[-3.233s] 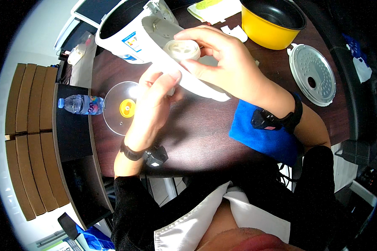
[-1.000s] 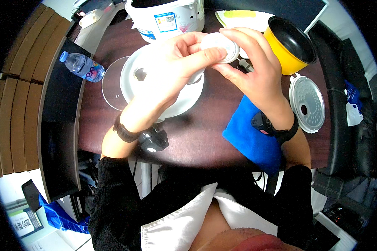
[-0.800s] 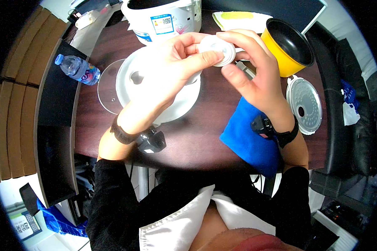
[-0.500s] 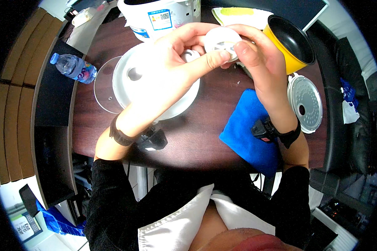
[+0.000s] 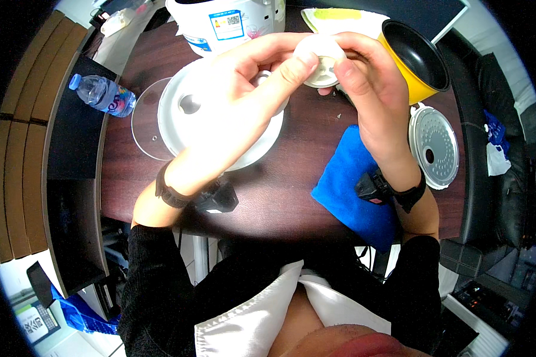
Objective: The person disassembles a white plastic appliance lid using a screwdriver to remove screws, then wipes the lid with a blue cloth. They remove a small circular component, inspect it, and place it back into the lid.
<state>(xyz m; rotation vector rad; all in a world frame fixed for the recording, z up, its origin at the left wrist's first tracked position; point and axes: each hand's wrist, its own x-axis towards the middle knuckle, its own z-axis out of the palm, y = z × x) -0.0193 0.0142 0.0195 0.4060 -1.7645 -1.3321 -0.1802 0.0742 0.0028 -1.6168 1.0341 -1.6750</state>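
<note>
Over the far middle of the table I hold a small round white plastic cap, probably a steam vent cap. My left hand grips its left side, thumb tip pressed on its face. My right hand holds the right side between thumb and curled fingers. The cap is tilted, showing a cream inner face with openings. Beneath my left forearm lies a large round white lid with a hole in it, overexposed and partly covered. A blue cloth lies under my right wrist.
A yellow pot with black inside stands far right, near a grey perforated disc. The white rice cooker body is at the back, beside a white and yellow-green cloth. On the left are a water bottle and a clear disc.
My left thumb has slid up across the cap, and the cap has tilted so more of its cream inner face shows. Both hands stay in nearly the same place.
</note>
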